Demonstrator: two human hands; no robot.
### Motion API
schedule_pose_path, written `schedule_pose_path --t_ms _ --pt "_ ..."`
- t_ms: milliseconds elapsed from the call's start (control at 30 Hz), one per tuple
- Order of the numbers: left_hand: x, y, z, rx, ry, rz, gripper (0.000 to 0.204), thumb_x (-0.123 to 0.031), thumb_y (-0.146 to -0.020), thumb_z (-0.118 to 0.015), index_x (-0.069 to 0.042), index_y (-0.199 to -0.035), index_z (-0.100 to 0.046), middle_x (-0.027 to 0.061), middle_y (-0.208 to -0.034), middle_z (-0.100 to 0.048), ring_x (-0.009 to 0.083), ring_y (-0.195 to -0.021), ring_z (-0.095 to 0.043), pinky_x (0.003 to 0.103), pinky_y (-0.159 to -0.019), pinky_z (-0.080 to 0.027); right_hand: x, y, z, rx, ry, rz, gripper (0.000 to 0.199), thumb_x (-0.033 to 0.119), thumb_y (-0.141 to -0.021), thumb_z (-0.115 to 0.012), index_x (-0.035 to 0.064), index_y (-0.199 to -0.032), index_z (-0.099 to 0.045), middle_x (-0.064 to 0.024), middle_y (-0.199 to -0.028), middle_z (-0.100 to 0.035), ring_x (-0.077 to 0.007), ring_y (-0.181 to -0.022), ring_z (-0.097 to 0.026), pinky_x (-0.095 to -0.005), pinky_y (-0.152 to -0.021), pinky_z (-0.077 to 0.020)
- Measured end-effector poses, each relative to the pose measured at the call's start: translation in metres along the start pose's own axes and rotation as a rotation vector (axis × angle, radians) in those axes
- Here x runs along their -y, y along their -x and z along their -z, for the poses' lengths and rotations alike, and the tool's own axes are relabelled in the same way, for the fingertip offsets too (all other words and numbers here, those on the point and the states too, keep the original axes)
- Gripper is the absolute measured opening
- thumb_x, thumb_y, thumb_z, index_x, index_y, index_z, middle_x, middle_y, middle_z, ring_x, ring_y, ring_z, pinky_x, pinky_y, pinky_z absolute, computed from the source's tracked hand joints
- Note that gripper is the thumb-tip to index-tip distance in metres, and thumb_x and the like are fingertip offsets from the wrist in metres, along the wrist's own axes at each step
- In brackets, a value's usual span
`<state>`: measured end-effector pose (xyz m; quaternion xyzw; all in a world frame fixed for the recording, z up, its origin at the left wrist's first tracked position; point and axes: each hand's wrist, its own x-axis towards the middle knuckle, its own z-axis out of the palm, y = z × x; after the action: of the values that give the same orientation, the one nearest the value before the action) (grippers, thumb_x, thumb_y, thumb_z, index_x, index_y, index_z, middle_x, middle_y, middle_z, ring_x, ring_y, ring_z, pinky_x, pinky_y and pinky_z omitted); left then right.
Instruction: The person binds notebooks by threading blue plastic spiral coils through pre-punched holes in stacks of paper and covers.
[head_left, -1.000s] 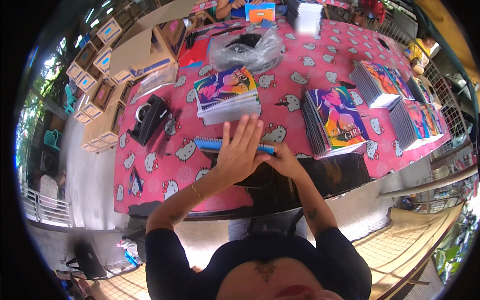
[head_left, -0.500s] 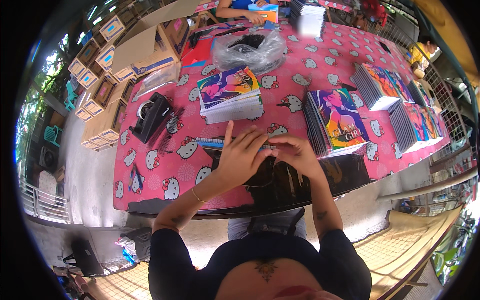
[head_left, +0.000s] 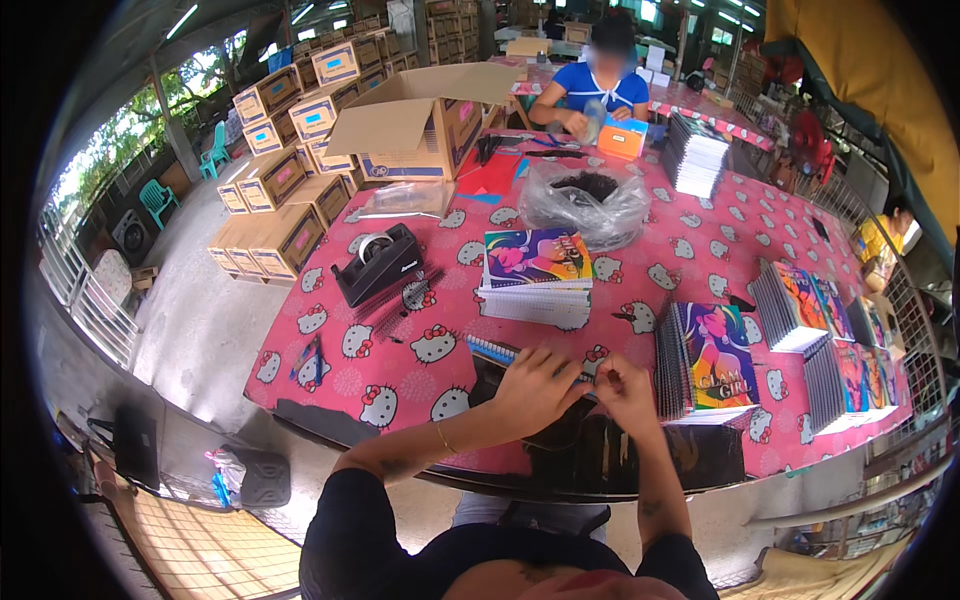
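A notebook (head_left: 491, 349) lies at the table's front, its blue-and-white bound edge showing left of my hands. Across that edge rests my left hand (head_left: 541, 392), fingers pressed down on it. At the binding's right end my right hand (head_left: 626, 392) is closed in a pinch; what sits between its fingertips is too small to make out. My hands hide most of the notebook. Beyond them stands a stack of colourful-covered notebooks (head_left: 537, 275). To the right is another stack of spiral notebooks (head_left: 712, 360).
A black tape dispenser (head_left: 378, 264) stands left, with dark coils (head_left: 405, 303) beside it. Farther back are a clear bag (head_left: 585, 205) with black contents and an open carton (head_left: 415, 140). A co-worker (head_left: 600, 95) sits across the table. More notebook stacks (head_left: 840, 370) stand at right.
The view has tilted upward, showing more of the co-worker. My right hand's fingers have curled into a pinch at the notebook's right end, while my left hand stays on the binding.
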<state>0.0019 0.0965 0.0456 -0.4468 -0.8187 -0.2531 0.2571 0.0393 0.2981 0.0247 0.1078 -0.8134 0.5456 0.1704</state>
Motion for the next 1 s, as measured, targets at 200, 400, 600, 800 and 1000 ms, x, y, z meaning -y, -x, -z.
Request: schedule_pose_path --t_ms 200,400,600,800,1000 --pt "0.0 0.006 0.005 -0.018 -0.067 -0.001 0.027 -0.014 -0.084 -0.07 -0.003 -0.108 -0.065 0.0107 -0.093 -0.064 0.0293 -0.09 -0.062 0.042 -0.082 -0.047 0.018 0.008 -0.023 -0.256 0.124 0.068 0.011 -0.002 -0.085 -0.07 -0.0013 -0.093 -0.064 -0.012 -0.083 -0.068 -0.0192 -0.07 -0.068 -0.0316 -0.062 -0.0541" --pt "0.007 0.007 0.0 -0.005 -0.004 -0.014 0.029 -0.01 -0.084 -0.071 -0.004 -0.113 -0.067 0.0104 -0.093 -0.064 0.03 -0.087 -0.062 0.044 -0.079 -0.046 0.013 0.031 -0.026 -0.292 0.243 0.209 0.019 -0.002 -0.086 -0.073 0.0017 -0.105 -0.071 -0.0152 -0.099 -0.072 -0.0287 -0.081 -0.072 -0.0357 -0.071 -0.0571" --pt "0.009 0.006 0.005 0.031 0.0 -0.026 0.029 -0.007 -0.083 -0.07 -0.003 -0.111 -0.067 0.01 -0.093 -0.064 0.0299 -0.087 -0.062 0.043 -0.081 -0.045 0.009 0.032 -0.033 -0.291 0.455 0.447 0.026 0.0 -0.085 -0.073 0.0016 -0.11 -0.069 -0.0122 -0.113 -0.07 -0.0313 -0.093 -0.069 -0.04 -0.081 -0.0574" --pt "0.003 0.008 0.003 0.03 0.003 -0.008 0.029 -0.003 -0.084 -0.07 -0.005 -0.113 -0.068 0.0107 -0.096 -0.066 0.0309 -0.09 -0.062 0.043 -0.08 -0.045 0.007 0.032 -0.031 -0.307 0.439 0.449 0.026 0.007 -0.085 -0.077 0.0016 -0.11 -0.07 -0.0119 -0.112 -0.071 -0.0302 -0.091 -0.07 -0.0393 -0.08 -0.0575" --pt "0.022 -0.007 0.029 0.174 0.039 -0.02 0.026 -0.005 -0.086 -0.071 -0.002 -0.112 -0.068 0.0119 -0.093 -0.069 0.035 -0.085 -0.064 0.043 -0.082 -0.05 0.02 0.031 -0.003 -0.301 0.483 0.342 0.035 0.011 -0.083 -0.078 0.0057 -0.117 -0.068 -0.0114 -0.12 -0.068 -0.0317 -0.105 -0.066 -0.0459 -0.089 -0.0523"
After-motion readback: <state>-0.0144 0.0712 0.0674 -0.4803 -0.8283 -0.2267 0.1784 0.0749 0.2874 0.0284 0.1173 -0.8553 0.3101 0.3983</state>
